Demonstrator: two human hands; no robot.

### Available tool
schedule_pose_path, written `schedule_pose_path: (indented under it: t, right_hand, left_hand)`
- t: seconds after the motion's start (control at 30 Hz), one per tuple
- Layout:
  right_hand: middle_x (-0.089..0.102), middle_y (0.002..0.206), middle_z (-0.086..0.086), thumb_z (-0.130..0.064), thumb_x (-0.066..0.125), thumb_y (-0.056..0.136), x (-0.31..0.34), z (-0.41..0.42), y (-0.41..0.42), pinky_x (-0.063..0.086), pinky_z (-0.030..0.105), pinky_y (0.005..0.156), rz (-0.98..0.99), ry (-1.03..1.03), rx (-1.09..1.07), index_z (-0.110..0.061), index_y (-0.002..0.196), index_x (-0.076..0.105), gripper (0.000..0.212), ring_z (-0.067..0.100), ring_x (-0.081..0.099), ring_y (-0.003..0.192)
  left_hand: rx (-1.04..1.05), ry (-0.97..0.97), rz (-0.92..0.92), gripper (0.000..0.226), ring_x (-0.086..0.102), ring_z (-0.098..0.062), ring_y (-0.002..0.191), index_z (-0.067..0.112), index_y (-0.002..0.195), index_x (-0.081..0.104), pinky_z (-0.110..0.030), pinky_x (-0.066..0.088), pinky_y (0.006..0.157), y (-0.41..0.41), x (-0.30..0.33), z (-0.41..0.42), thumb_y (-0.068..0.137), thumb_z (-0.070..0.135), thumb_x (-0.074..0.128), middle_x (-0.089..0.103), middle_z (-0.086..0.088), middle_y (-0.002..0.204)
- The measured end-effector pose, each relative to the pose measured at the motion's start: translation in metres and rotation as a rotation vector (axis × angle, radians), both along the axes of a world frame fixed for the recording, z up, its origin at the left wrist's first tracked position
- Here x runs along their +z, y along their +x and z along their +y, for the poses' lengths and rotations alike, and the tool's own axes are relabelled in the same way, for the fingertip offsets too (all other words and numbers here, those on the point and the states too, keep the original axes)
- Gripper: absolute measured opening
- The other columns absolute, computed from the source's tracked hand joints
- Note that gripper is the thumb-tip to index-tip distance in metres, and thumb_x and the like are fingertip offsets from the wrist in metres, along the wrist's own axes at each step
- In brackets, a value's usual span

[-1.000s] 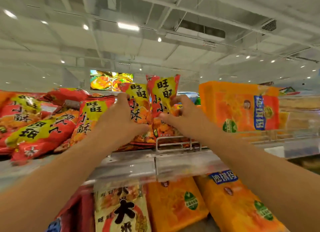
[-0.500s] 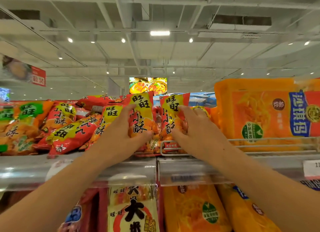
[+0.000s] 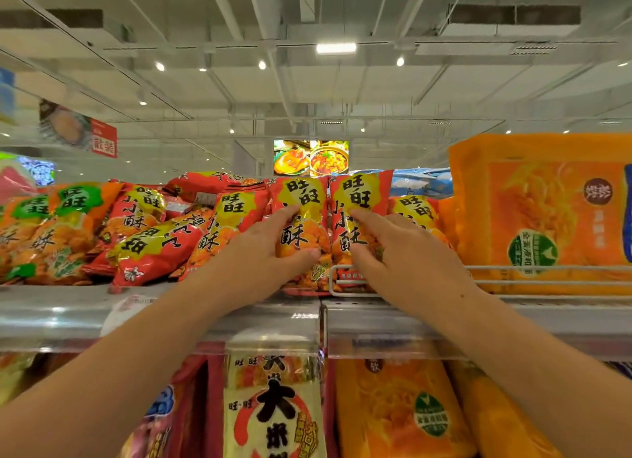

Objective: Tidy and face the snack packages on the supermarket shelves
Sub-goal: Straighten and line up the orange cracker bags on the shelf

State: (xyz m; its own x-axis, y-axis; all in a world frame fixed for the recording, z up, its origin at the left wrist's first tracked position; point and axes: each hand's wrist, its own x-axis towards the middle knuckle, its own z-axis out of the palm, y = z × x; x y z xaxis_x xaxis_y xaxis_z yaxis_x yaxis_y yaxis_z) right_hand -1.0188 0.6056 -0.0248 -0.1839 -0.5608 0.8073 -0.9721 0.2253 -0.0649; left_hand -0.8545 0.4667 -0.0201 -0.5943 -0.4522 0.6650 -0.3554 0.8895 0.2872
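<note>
Since half a second ago, pulled closer together: the two upright red-and-yellow packets, now side by side and touching, with both hands a little higher on them. One second ago, held more tilted and apart.

On the right end of the upper shelf [image 3: 219, 315], behind a white wire rail [image 3: 547, 274], a very large orange package [image 3: 540, 211], standing upright and facing forward. On the lower shelf, under the front edge, more orange packages [image 3: 403, 406] and a tall yellow-white bag with big black characters [image 3: 273, 406], tops hidden by the shelf strip.

On the left part of the upper shelf, a loose heap of red snack bags [image 3: 154, 249], several lying tilted or flat, beside orange bags with green labels [image 3: 44, 232] at the far left end.

At the middle of the upper shelf, near the front edge, left red packet [image 3: 301, 197] and right red packet [image 3: 362, 194], both upright, labels forward. Left hand [image 3: 260, 256] curled round the left packet, thumb on the front low down, index finger higher up. Right hand [image 3: 403, 252] gripping the right packet in the same way, thumb and fingertips pressed on its front. Hands near each other, not touching.
</note>
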Motion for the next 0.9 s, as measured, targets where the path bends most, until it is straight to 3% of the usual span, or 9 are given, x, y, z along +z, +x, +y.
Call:
schedule_pose_path:
  t: [0.1,0.17,0.23,0.33,0.43,0.67,0.77,0.9]
  right_hand:
    - [0.047,0.138,-0.001,-0.045,0.043,0.095,-0.006,0.003,0.011,0.043,0.041,0.094,0.091,-0.06,-0.093,-0.036,0.144,0.034,0.051,0.021,0.046,0.122]
    - [0.05,0.138,0.006,-0.038,0.053,0.09,-0.011,0.005,0.031,0.037,0.045,0.101,0.183,-0.129,-0.005,-0.025,0.137,0.049,0.049,0.028,0.045,0.125]
    - [0.058,0.129,0.005,-0.034,0.059,0.085,-0.015,0.003,0.058,0.038,0.046,0.099,0.231,-0.177,0.17,-0.02,0.123,0.062,0.041,0.028,0.05,0.12]
    - [0.063,0.119,-0.002,-0.033,0.057,0.085,-0.024,-0.008,0.111,0.043,0.042,0.097,0.247,-0.104,0.419,-0.02,0.113,0.069,0.032,0.021,0.053,0.116]
    - [0.064,0.117,-0.003,-0.03,0.058,0.084,-0.031,-0.031,0.171,0.045,0.04,0.097,0.275,-0.004,0.566,-0.02,0.114,0.068,0.033,0.019,0.054,0.115]
    - [0.06,0.127,0.0,-0.033,0.053,0.086,-0.041,-0.141,0.322,0.04,0.038,0.105,0.291,0.139,0.714,-0.018,0.122,0.062,0.04,0.02,0.049,0.124]
    - [0.055,0.133,0.003,-0.033,0.054,0.088,-0.039,-0.201,0.397,0.035,0.033,0.107,0.328,0.172,0.711,-0.016,0.13,0.055,0.045,0.021,0.045,0.128]
    - [0.039,0.148,0.006,-0.04,0.052,0.09,-0.04,-0.27,0.483,0.026,0.038,0.113,0.367,0.194,0.648,-0.019,0.143,0.039,0.059,0.025,0.03,0.138]
  left_hand:
    - [-0.001,-0.083,0.075,0.091,0.051,-0.011,0.107,0.049,0.15,0.005,-0.024,0.038,0.082,0.011,-0.003,0.009,0.073,0.086,0.037,0.048,0.009,0.126]
    - [-0.033,-0.105,0.221,0.084,0.053,-0.01,0.109,0.049,0.148,0.016,-0.03,0.046,0.086,0.029,-0.004,0.014,0.074,0.087,0.032,0.049,0.01,0.127]
    - [-0.025,-0.182,0.303,0.066,0.051,-0.009,0.112,0.039,0.141,0.038,-0.037,0.046,0.091,0.056,-0.01,0.012,0.084,0.073,0.039,0.053,0.011,0.125]
    - [0.102,-0.293,0.206,0.05,0.051,-0.017,0.119,0.021,0.131,0.056,-0.038,0.042,0.098,0.113,-0.031,0.0,0.092,0.05,0.045,0.058,0.003,0.126]
    - [0.274,-0.349,0.084,0.055,0.052,-0.027,0.122,0.014,0.129,0.061,-0.043,0.039,0.101,0.185,-0.062,-0.019,0.089,0.047,0.044,0.058,-0.008,0.132]
    - [0.545,-0.102,0.071,0.053,0.061,-0.029,0.114,0.018,0.124,0.064,-0.04,0.049,0.093,0.384,-0.14,-0.058,0.086,0.049,0.045,0.062,-0.008,0.128]
    - [0.615,-0.072,0.008,0.044,0.058,-0.021,0.119,0.029,0.128,0.058,-0.034,0.049,0.095,0.471,-0.162,-0.066,0.087,0.043,0.055,0.058,0.002,0.134]
    - [0.695,-0.019,-0.075,0.05,0.046,-0.007,0.128,0.04,0.137,0.048,-0.024,0.039,0.102,0.575,-0.177,-0.083,0.088,0.052,0.045,0.045,0.018,0.142]
